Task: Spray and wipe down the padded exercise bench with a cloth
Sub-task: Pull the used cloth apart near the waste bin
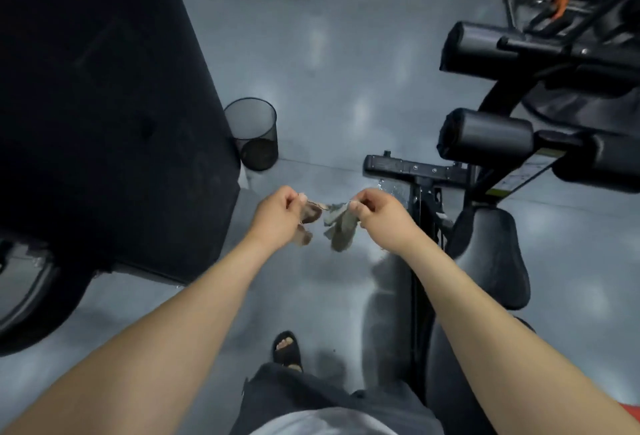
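One cloth [341, 231], edges pinched by left hand [277, 218], right hand [379, 216], bench [491, 258] alongside

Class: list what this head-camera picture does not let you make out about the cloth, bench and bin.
1. Head view: cloth, blurred and bunched between the left hand and right hand; whether it is one piece or two is unclear.
2. Head view: bench, partly covered by the right arm and cut off by the bottom edge.
3. Head view: bin, contents lost in dark mesh.
4. No spray bottle in frame.
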The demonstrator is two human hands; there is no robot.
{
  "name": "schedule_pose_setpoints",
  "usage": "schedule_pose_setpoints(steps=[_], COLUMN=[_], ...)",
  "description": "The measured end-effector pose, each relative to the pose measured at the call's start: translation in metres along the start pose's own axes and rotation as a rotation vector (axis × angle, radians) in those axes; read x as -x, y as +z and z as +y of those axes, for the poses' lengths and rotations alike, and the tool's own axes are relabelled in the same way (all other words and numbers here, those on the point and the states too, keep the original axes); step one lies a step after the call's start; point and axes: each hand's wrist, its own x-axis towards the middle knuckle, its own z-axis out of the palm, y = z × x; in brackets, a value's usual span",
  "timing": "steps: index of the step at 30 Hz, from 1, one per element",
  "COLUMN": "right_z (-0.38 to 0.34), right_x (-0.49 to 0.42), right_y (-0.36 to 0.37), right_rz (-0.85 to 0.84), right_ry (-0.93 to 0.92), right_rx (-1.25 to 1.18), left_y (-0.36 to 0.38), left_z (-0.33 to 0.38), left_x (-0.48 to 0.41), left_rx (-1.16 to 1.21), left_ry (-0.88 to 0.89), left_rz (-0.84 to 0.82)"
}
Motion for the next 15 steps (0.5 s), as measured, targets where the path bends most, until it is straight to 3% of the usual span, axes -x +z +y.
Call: schedule_pose_setpoints(steps=[5, 10, 12, 15], right_z=[-0.064, -0.102, -0.105, -0.106], right_x=[-0.075, -0.176, -0.227, -0.295], right_y=[-0.006, -0.023, -0.031, -0.045], right_rz=[-0.072, -0.027, -0.044, -0.062], right_ry=[-0.126, -0.151, -0.153, -0.175], right_rx=[0.0, -0.149, -0.166, -0.16], left_y=[-0.036, -0.047, -0.043, -0.041], left_z=[0.037, 0.063, 0.07, 0.088], left_x=[-0.072, -0.152, -0.193, -0.251], left_rx=[0.144, 0.465, 0.451, 0.369], left_ry=[0.067, 0.036, 0.051, 0.015], left_rz=[-0.017, -0.101, -0.119, -0.02])
